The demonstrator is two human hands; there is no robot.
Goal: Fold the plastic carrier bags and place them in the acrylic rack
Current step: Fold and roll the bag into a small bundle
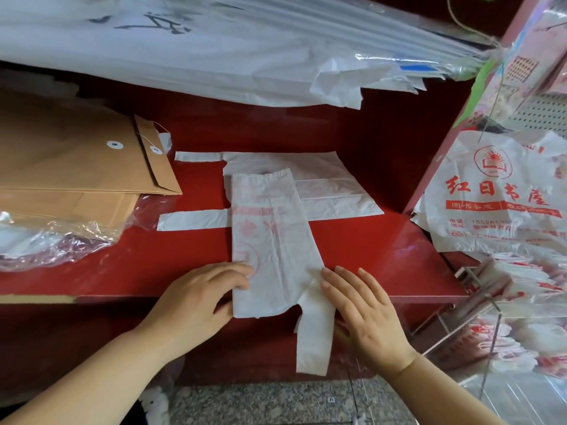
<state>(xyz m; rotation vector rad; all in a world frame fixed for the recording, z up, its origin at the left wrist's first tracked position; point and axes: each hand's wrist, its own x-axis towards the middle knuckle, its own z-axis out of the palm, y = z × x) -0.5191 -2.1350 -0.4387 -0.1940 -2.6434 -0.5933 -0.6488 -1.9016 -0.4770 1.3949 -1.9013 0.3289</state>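
Bags (273, 240) on shelf (368, 256): two (one folded)

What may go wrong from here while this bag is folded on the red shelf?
The handle strip hangs off the front of the red shelf; its weight may pull the folded bag open.
The folded bag overlaps a flat bag behind it; sliding one may drag the other.
The left hand and right hand only press flat, so the plastic might spring open.
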